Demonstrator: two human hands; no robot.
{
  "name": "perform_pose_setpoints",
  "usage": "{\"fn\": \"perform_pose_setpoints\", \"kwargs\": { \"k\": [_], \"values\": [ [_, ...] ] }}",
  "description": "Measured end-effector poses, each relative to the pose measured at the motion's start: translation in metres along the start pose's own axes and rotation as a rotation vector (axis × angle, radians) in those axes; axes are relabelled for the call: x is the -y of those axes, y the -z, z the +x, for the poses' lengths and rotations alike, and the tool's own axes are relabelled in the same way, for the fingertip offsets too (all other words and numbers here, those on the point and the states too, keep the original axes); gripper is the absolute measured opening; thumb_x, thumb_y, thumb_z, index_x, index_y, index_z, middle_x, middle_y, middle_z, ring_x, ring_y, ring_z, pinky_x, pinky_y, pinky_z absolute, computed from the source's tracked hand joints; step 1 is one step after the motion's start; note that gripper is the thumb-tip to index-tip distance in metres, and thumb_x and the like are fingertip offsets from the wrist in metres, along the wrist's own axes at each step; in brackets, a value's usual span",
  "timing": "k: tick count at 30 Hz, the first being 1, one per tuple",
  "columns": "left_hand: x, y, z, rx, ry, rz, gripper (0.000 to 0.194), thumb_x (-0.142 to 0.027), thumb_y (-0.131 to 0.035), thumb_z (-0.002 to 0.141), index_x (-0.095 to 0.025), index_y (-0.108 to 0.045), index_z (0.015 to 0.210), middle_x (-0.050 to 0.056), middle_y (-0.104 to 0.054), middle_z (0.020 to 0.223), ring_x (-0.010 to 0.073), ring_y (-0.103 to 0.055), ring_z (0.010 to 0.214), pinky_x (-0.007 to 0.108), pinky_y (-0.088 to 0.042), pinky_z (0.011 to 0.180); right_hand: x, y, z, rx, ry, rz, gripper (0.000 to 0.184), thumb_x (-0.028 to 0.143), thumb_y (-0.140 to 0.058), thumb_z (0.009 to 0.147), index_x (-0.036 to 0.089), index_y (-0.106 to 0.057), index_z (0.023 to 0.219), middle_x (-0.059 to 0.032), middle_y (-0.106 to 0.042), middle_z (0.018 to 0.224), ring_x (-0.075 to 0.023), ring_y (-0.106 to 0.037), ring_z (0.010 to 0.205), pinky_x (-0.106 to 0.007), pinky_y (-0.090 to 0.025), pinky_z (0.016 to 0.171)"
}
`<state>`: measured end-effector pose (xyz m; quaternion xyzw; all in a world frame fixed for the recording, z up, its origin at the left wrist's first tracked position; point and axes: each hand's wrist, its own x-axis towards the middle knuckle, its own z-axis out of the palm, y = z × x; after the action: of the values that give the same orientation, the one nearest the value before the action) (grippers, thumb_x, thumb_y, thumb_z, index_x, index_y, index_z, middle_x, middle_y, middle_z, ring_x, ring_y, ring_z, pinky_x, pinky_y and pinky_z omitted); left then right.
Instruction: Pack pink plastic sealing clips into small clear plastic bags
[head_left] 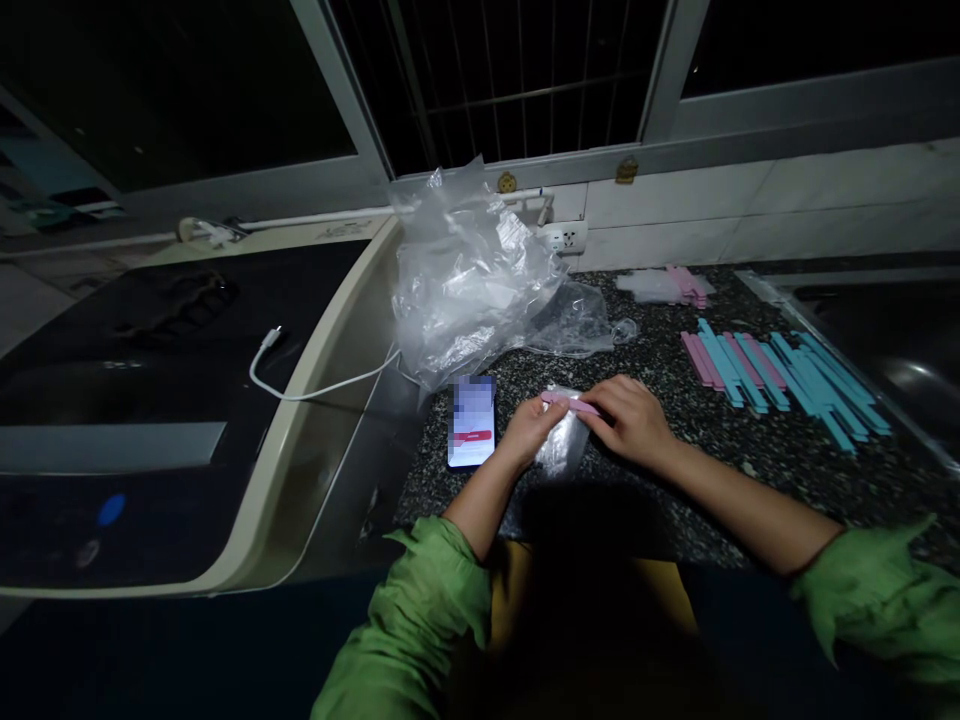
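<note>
A pink flat strip [570, 403], shaped like a nail file, is held level between my two hands above the counter. My left hand [529, 430] pinches its left end with thumb and fingers. At the other end, my right hand [631, 420] has its fingers closed on the strip. Just beneath lies a small clear plastic bag [564, 447], partly covered by the hands. To the right of my right hand, pink strips [701, 361] and blue strips [817, 385] are spread in loose rows. A phone [472, 425] with its screen lit lies left of my left hand.
A large crumpled clear plastic bag [472, 275] sits against the wall by a socket [568, 237]. A dark-lidded machine [150, 420] with a white cable [330, 393] stands at left. More bagged strips [664, 287] lie at the back; a sink [892, 330] is at right.
</note>
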<state>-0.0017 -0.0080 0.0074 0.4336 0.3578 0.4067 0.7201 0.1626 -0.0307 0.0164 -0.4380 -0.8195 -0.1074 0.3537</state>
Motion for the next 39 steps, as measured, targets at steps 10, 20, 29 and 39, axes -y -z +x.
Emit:
{"fn": "perform_pose_setpoints", "kwargs": {
  "k": [10,20,29,39],
  "values": [
    [-0.006,0.004,-0.003,-0.014,-0.031,0.072,0.03,-0.026,-0.073,0.052,-0.015,-0.062,0.077,-0.003,-0.059,0.064,0.0101,-0.048,0.059,0.022,-0.035,0.062,-0.005,0.001,-0.005,-0.036,-0.02,0.103,0.013,0.027,-0.053,0.086,0.019,-0.063,0.087,-0.0066,-0.066,0.08,-0.0179,-0.058,0.073,-0.032,-0.045,0.066],
    [0.001,0.003,0.003,-0.115,-0.035,-0.103,0.039,-0.051,-0.07,0.055,-0.014,-0.061,0.064,0.0,-0.059,0.061,0.0127,-0.051,0.063,0.025,-0.037,0.065,-0.007,0.002,-0.007,-0.018,0.012,0.108,0.014,0.025,-0.051,0.087,0.019,-0.063,0.091,-0.0072,-0.065,0.08,-0.0181,-0.056,0.075,-0.032,-0.047,0.067],
    [0.0,-0.004,0.0,-0.154,-0.043,-0.037,0.04,-0.053,-0.07,0.058,-0.015,-0.057,0.062,-0.003,-0.055,0.057,0.0107,-0.047,0.057,0.024,-0.034,0.06,-0.006,-0.002,-0.007,-0.028,0.004,0.131,0.015,0.025,-0.049,0.087,0.02,-0.062,0.091,-0.0074,-0.063,0.08,-0.0192,-0.056,0.075,-0.034,-0.047,0.068],
    [0.006,-0.007,0.003,-0.212,-0.069,-0.026,0.041,-0.054,-0.068,0.061,-0.015,-0.057,0.066,-0.002,-0.054,0.058,0.0107,-0.045,0.057,0.023,-0.034,0.059,-0.005,-0.004,-0.006,-0.056,0.022,0.106,0.012,0.023,-0.051,0.086,0.019,-0.062,0.091,-0.0076,-0.063,0.08,-0.0187,-0.055,0.075,-0.033,-0.047,0.069]
  ]
}}
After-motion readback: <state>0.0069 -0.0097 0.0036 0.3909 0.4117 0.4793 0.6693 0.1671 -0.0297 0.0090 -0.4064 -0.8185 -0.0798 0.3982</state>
